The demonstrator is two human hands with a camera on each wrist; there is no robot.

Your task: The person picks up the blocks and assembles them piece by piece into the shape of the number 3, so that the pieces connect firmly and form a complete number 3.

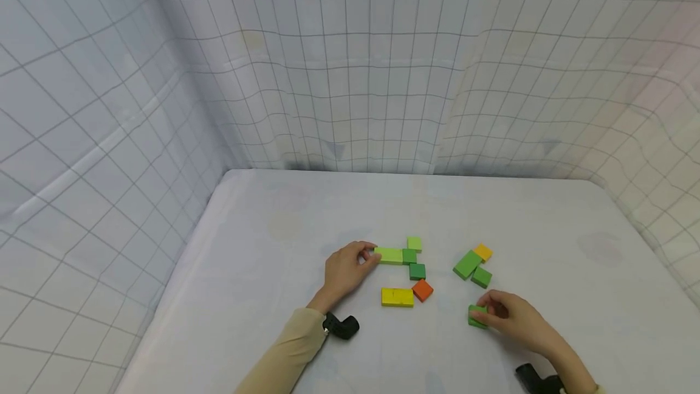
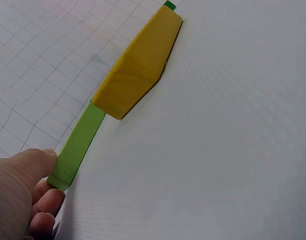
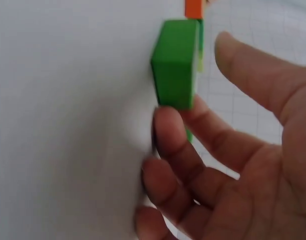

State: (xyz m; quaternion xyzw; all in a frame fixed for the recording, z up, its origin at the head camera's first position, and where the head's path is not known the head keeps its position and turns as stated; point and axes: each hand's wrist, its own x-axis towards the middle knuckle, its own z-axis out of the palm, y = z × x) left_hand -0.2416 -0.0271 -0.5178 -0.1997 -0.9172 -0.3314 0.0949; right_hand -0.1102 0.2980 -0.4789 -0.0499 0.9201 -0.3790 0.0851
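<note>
My left hand pinches the left end of a long light green block between thumb and fingers. In the left wrist view that light green block reaches up behind a yellow block. The block's other end meets a small dark green block. At the lower right, my right hand is around a green block. The right wrist view has a fingertip touching the lower end of this green block, while the thumb stands apart from it.
A small light green block, another dark green block and a turned orange-red block run down the middle. Farther right lie a green rectangular block, a small green block and a yellow-orange block. Gridded cloth hangs around the white table.
</note>
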